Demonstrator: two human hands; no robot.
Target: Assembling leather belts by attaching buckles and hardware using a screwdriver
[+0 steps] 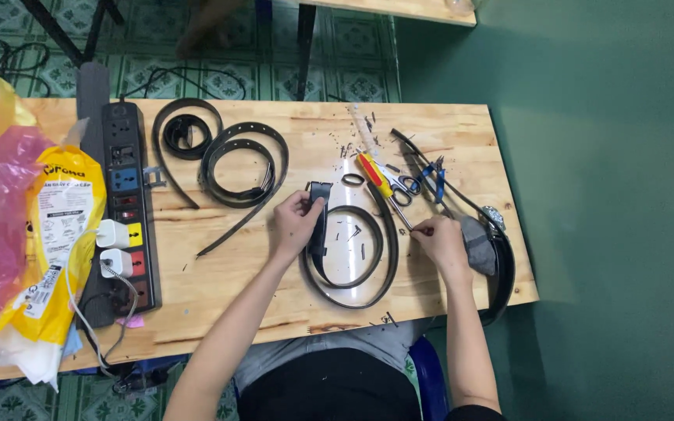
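A black belt (384, 265) lies looped on the wooden table (220, 273) in front of me. My left hand (294, 222) pinches its upper end near the belt's dark tip. My right hand (440, 242) rests to the right of the loop, fingertips closed on the thin metal shaft of a red-and-yellow screwdriver (374, 176) that lies slanted up to the left. Small scissors (403, 185) sit beside the screwdriver's handle.
Two more coiled black belts (239, 168) lie at the table's middle left. A black power strip (128, 210) with white chargers sits left of them, beside yellow and pink plastic bags (56, 234). Another belt with a buckle (501, 257) curves along the right edge. Black scraps dot the wood.
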